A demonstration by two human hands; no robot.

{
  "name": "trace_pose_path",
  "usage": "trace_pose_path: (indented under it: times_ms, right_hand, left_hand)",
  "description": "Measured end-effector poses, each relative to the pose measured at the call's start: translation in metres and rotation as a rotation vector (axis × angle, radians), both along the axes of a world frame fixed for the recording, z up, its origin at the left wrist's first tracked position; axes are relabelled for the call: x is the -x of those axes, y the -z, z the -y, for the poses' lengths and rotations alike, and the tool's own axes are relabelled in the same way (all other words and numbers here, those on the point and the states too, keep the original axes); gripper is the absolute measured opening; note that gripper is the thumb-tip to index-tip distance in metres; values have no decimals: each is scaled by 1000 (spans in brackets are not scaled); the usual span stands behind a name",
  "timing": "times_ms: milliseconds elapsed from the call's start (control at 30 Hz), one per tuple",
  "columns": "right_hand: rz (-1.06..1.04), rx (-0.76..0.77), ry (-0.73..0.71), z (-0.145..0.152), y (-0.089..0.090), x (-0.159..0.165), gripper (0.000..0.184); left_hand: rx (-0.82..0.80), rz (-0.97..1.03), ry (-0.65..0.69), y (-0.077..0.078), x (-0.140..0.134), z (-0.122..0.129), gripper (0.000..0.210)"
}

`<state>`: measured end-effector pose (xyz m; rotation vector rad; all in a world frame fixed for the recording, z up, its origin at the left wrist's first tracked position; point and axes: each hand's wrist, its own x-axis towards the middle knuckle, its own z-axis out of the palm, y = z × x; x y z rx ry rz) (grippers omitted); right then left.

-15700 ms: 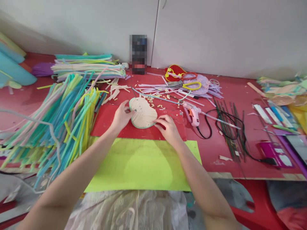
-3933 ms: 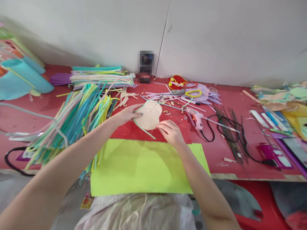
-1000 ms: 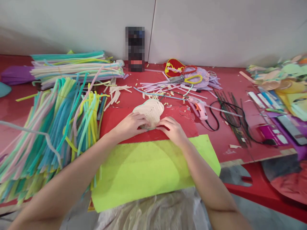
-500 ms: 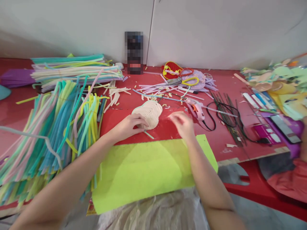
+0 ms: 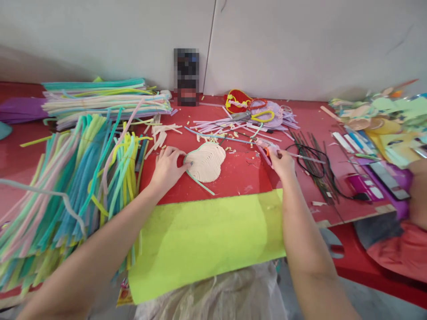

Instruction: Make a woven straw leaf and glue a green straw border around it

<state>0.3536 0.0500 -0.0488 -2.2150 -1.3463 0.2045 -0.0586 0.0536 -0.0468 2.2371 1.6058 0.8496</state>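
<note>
A flat cream piece made of rows of pipe cleaners [image 5: 208,162] lies on the red table. A pale green pipe cleaner [image 5: 203,186] runs along its left edge, with a loose end sticking out toward me. My left hand [image 5: 169,166] pinches that left edge between thumb and fingers. To the right, my right hand [image 5: 283,162] is closed around the handle of a pink and white hot glue gun [image 5: 265,144], which rests on the table with its nozzle toward the left.
Bundles of coloured pipe cleaners [image 5: 80,178] fill the left side. Scissors [image 5: 263,116] lie among lilac strips at the back. A black cable [image 5: 313,155] loops over dark thin sticks at right. A lime green sheet [image 5: 213,240] covers the front edge. Another person's arm [image 5: 418,191] is at far right.
My right hand has moved right, from beside the cream piece onto the glue gun. My left hand has shifted left, showing more of the piece and its green edge.
</note>
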Motion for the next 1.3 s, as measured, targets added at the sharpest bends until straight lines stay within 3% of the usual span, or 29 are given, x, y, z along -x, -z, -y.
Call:
trace_pose_path:
  times_ms: [100, 267, 333, 467, 567, 667, 967, 1300]
  right_hand:
    - [35, -58, 87, -2, 1, 0, 55]
    - [-144, -333, 108, 20, -19, 13, 55]
    - [-176, -372, 66, 42, -31, 35, 55]
    - [-78, -266, -46, 96, -41, 99, 45]
    - [-25, -212, -135, 125, -32, 138, 42]
    - [69, -209, -215, 141, -17, 157, 37]
    - [274, -269, -202, 155, 6, 177, 46]
    - [440, -289, -225, 156, 13, 181, 39]
  left_hand:
    - [-13, 24, 66, -5, -4, 3, 36]
    - [-12, 145, 349, -9, -6, 3, 24]
    - [17, 154, 405, -8, -5, 2, 23]
    - [-9, 94, 448, -4, -4, 0, 21]
    - [-13, 53, 465, -4, -4, 0, 21]
    - [7, 33, 465, -5, -4, 2, 22]
    - [118, 0, 633, -14, 6, 4, 37]
    - [87, -3, 631, -8, 8, 0, 38]
